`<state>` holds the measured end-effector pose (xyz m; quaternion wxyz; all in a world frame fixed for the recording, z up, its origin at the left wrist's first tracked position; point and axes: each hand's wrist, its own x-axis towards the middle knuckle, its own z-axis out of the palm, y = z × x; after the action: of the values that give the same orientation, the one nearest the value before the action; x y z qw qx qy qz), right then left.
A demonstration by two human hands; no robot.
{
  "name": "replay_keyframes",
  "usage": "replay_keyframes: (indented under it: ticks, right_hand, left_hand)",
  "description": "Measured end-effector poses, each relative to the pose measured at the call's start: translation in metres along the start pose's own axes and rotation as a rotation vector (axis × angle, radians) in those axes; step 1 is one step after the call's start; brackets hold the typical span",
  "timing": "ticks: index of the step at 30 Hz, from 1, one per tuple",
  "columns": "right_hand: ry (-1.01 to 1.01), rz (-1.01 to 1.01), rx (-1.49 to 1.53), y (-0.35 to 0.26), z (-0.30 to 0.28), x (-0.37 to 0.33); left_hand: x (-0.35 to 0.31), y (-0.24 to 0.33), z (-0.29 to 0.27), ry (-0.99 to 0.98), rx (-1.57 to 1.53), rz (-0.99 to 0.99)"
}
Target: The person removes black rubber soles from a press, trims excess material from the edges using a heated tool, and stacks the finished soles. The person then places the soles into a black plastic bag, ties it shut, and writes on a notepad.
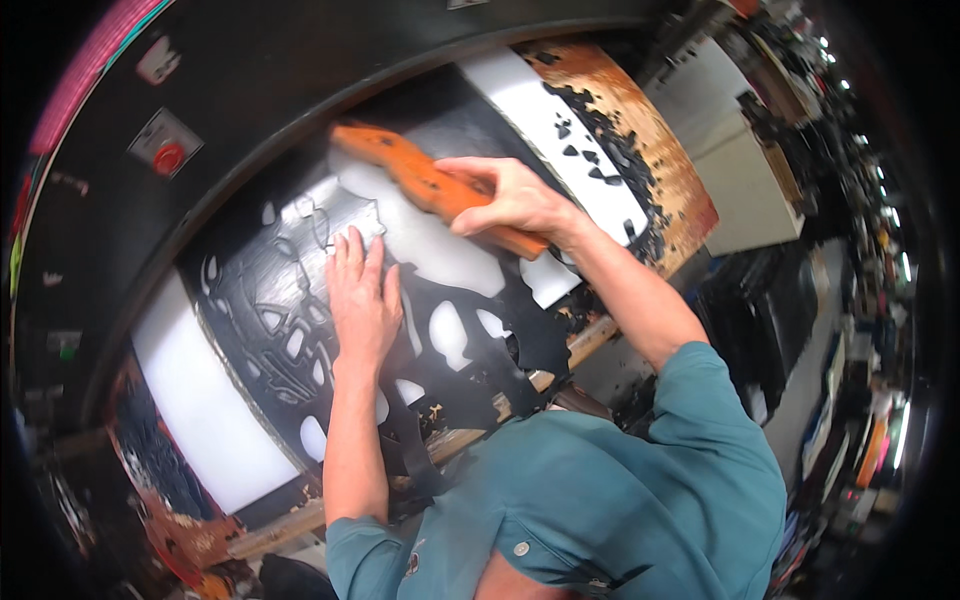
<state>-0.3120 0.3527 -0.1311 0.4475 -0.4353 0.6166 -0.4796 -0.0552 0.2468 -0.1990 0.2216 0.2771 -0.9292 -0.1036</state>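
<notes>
My right hand (515,205) is closed around an orange cutting die (405,170) with a long, wavy outline. It is tilted over the far part of the work surface, and I cannot tell if it touches the sheet below. My left hand (362,300) lies flat with its fingers stretched out on a black sheet (285,262). Several cut-out shapes and holes run through this sheet, and white board (447,335) shows through them. Near my body the sheet's edge is ragged. My palm and fingers hide part of the sheet.
White board sections (205,395) flank the sheet. Black scraps (625,165) lie on the brown wooden board (655,120) at right; more scraps (160,450) lie at left. A dark machine beam with a red button (168,157) spans the far side. A pale cabinet (740,180) stands at right.
</notes>
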Motion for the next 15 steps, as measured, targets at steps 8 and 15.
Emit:
replay_keyframes:
  ticks: [8, 15]
  right_hand:
    - [0.027, 0.098, 0.406, -0.005, 0.019, -0.012]
    - [0.072, 0.107, 0.575, 0.003, 0.011, -0.016]
  left_hand:
    - [0.015, 0.089, -0.032, -0.283, -0.882, -0.465]
    - [-0.007, 0.076, -0.022, -0.120, -1.108, -0.647]
